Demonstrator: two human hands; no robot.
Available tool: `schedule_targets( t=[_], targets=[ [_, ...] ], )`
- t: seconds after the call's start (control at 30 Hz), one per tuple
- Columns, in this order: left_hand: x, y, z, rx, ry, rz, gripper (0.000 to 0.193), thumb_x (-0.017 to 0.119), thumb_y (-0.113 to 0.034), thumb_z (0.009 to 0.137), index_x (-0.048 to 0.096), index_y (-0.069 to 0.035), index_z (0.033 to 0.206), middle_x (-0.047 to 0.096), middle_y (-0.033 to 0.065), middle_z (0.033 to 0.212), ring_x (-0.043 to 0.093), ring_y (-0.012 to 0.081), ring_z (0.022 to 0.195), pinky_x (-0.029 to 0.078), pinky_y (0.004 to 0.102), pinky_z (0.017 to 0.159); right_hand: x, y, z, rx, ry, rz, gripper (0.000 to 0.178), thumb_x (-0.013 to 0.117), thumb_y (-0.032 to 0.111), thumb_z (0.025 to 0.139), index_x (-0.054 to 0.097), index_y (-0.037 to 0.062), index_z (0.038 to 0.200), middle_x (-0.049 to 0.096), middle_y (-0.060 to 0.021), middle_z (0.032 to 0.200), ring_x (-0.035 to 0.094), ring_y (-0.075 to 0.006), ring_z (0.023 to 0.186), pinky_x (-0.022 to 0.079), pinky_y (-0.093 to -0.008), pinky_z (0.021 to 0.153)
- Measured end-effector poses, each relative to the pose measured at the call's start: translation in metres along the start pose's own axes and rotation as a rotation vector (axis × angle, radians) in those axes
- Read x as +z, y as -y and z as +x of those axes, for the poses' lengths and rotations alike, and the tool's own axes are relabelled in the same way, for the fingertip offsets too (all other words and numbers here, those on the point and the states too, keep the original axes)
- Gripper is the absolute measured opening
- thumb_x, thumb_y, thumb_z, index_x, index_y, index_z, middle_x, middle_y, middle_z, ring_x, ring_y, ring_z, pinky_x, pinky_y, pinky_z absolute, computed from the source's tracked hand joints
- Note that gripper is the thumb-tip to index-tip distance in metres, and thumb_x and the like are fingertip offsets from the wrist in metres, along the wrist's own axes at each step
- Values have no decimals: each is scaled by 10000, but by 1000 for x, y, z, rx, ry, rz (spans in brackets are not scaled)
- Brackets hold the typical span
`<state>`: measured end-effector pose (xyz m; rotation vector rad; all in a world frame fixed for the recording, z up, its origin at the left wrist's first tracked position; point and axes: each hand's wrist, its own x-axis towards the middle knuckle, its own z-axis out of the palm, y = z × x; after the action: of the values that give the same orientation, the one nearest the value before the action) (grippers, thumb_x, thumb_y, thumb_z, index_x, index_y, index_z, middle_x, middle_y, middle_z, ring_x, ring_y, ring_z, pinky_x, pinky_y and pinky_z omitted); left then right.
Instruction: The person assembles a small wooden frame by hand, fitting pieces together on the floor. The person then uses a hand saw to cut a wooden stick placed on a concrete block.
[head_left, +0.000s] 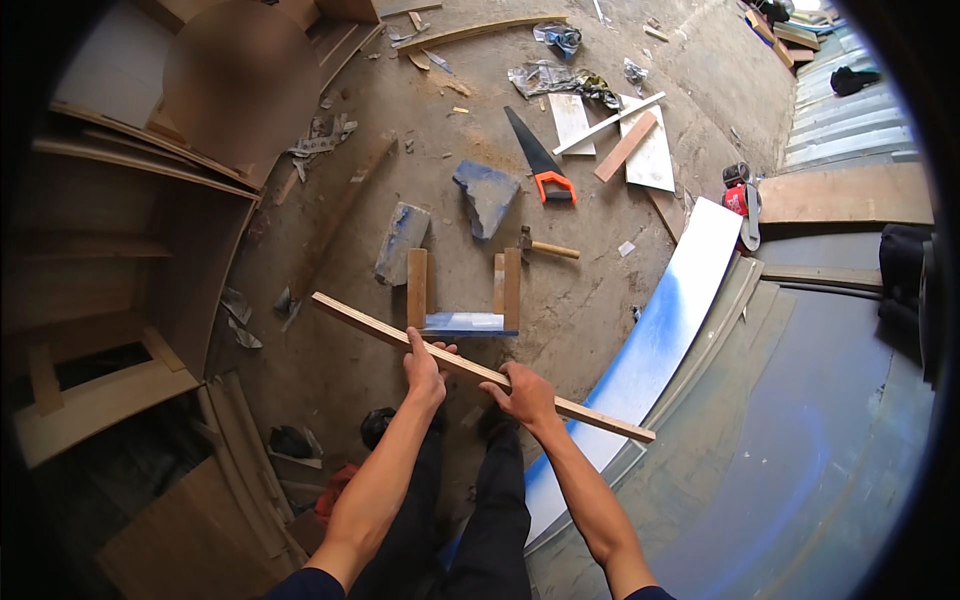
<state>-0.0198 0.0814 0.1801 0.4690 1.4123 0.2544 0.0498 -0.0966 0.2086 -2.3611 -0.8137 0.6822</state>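
A long, narrow plywood strip (pixel 465 366) slants across in front of me, its left end higher in the view than its right. My left hand (pixel 425 372) grips it a little left of its middle, thumb on top and fingers partly hidden beneath. Right of that, my right hand (pixel 523 395) is closed around the same strip. Just beyond the strip, on the floor, stands a small U-shaped wooden frame (pixel 512 290) with a blue and white crosspiece (pixel 463 322). A hammer (pixel 553 249) with a wooden handle lies by the frame's right side.
A handsaw (pixel 540 155) with an orange handle lies farther off, near two blue-grey broken blocks (pixel 486 197). Wooden cabinets (pixel 120 250) stand at left. A blue and white board (pixel 665 320) and stacked sheets (pixel 780 400) lie at right, with a red power tool (pixel 738 200) behind.
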Motion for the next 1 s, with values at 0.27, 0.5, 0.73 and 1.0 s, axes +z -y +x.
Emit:
schedule_targets(
  t=[0.27,0.5,0.73,1.0],
  targets=[
    [10,5,-17,-193,39,-96,666,441,-604,929,334,-60,1298,515,111,1079,596,291,1010,419,558,956,5,5,-2,-175,-120,-364,500,741,427,726,589,136,1103,574,-50,828,596,-263,747,444,-382,642],
    [-1,-21,5,-19,92,-111,550,575,-574,888,511,-81,1124,583,58,1011,581,221,942,469,420,873,-43,-30,15,-167,-35,-318,344,729,320,750,623,131,1017,569,-90,772,588,-295,729,445,-404,633],
    [5,-41,50,188,21,26,474,603,-258,944,341,-49,1279,558,137,1062,632,219,899,568,376,720,-60,-74,53,-168,106,-393,431,731,474,742,589,84,858,581,-124,725,583,-331,681,442,-434,605],
    [70,12,78,223,-85,-32,582,586,-212,950,207,-78,1371,493,161,1189,610,295,1011,575,435,811,-42,-148,133,-206,234,-166,465,663,537,804,628,84,902,625,-153,768,622,-355,736,488,-449,632]
  ],
)
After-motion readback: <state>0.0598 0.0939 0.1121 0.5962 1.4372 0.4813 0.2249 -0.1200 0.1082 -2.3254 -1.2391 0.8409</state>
